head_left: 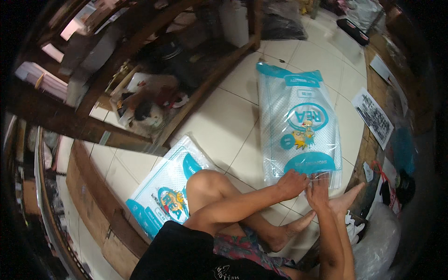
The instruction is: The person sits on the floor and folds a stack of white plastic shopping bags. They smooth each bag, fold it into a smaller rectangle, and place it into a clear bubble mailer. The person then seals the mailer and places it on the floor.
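A large flat pack of plastic shopping bags (pixel 300 107), white with teal print in a clear wrapper, lies on the floor in front of me. My left hand (pixel 293 184) is at its near end, fingers curled on the wrapper's edge. Close beside it, my right hand (pixel 319 190) reaches to the same end with its fingers straight, seemingly under or against the clear film; which of the two I cannot tell. A second similar pack (pixel 158 205) lies to the left, partly covered by my bent knee.
A wooden bench frame (pixel 205 91) stands at the left, with a cluttered clear bag (pixel 144 105) beneath it. At the right are a printed sheet (pixel 372 116), cardboard and crumpled clear plastic (pixel 380 238). A dark bundle (pixel 282 28) lies at the back. My bare feet are near the hands.
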